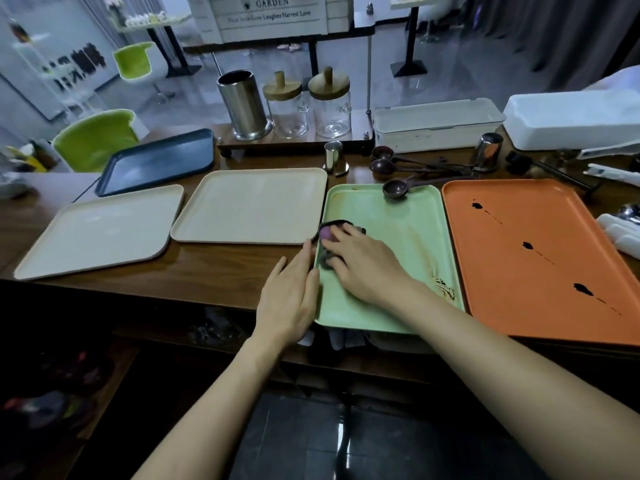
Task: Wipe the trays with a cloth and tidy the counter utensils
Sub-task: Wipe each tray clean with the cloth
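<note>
A green tray [408, 237] lies on the wooden counter [221, 268], with brown smears near its right front corner. My right hand [363, 265] presses a dark purple cloth [327, 233] flat against the tray's left side. My left hand [291, 299] rests with straight fingers against the tray's left rim. An orange tray [540, 271] with dark spots lies to the right. Two beige trays [252, 206] [100, 230] and a dark blue tray [156, 161] lie to the left. A brown scoop [396, 189] rests on the green tray's far edge.
More brown scoops [384, 164] lie behind the trays. Steel cups [334, 157] [488, 152], a steel canister [242, 105] and two glass jars [287, 105] [330, 102] stand at the back. White boxes [436, 123] [571, 119] sit at the right rear.
</note>
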A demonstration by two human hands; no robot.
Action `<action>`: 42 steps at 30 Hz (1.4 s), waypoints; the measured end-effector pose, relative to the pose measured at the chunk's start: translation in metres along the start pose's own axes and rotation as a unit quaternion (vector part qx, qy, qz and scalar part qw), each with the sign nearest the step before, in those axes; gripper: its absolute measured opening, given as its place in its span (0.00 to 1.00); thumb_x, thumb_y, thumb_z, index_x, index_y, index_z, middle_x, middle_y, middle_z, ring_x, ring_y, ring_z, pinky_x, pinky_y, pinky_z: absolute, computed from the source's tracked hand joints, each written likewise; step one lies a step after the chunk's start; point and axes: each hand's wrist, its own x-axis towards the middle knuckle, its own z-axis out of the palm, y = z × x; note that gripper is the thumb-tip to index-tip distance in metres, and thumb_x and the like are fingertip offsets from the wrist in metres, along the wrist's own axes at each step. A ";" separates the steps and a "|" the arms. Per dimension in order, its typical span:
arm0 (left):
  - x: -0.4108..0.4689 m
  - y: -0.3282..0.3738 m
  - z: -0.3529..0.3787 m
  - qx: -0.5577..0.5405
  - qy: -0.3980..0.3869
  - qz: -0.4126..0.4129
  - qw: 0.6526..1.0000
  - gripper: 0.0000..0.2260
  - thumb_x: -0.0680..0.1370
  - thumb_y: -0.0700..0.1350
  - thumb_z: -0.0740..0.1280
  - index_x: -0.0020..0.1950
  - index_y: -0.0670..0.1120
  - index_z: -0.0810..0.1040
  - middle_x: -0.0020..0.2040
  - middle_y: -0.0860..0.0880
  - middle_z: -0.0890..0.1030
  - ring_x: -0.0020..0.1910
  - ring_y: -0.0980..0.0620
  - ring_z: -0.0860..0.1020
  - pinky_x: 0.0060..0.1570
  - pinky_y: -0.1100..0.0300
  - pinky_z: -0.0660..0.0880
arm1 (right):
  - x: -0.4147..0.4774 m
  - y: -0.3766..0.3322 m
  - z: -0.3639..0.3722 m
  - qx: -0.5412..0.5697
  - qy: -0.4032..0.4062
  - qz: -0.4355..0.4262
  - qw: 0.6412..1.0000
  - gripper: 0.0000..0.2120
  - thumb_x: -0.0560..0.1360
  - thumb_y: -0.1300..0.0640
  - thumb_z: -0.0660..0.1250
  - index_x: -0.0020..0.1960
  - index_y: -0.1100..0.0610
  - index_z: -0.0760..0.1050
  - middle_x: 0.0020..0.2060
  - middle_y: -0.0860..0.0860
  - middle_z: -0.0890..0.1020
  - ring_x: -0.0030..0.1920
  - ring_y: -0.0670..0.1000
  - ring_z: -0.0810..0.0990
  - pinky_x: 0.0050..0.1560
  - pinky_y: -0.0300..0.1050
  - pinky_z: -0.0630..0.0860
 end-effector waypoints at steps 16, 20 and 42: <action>0.004 -0.007 -0.005 0.047 -0.077 0.035 0.995 0.32 0.76 0.56 0.44 0.81 0.58 0.61 0.81 0.58 0.58 0.82 0.54 0.54 0.80 0.53 0.48 | -0.125 0.050 -0.032 -0.078 0.007 0.083 0.993 0.19 0.82 0.49 0.56 0.72 0.49 0.71 0.72 0.50 0.71 0.72 0.52 0.68 0.75 0.51 0.61; 0.005 -0.008 -0.005 0.034 -0.076 0.036 0.996 0.32 0.76 0.56 0.44 0.80 0.59 0.65 0.81 0.58 0.58 0.82 0.56 0.54 0.80 0.54 0.48 | -0.084 0.065 -0.029 -0.078 0.009 0.126 0.989 0.17 0.82 0.49 0.56 0.68 0.50 0.72 0.66 0.51 0.73 0.65 0.54 0.71 0.57 0.54 0.76; 0.007 -0.012 -0.005 0.016 -0.067 0.051 0.996 0.29 0.77 0.53 0.47 0.78 0.60 0.67 0.81 0.61 0.58 0.82 0.59 0.51 0.79 0.58 0.42 | 0.060 0.094 -0.029 -0.039 0.025 0.136 0.990 0.17 0.82 0.51 0.56 0.65 0.54 0.76 0.62 0.53 0.75 0.64 0.56 0.71 0.53 0.52 0.71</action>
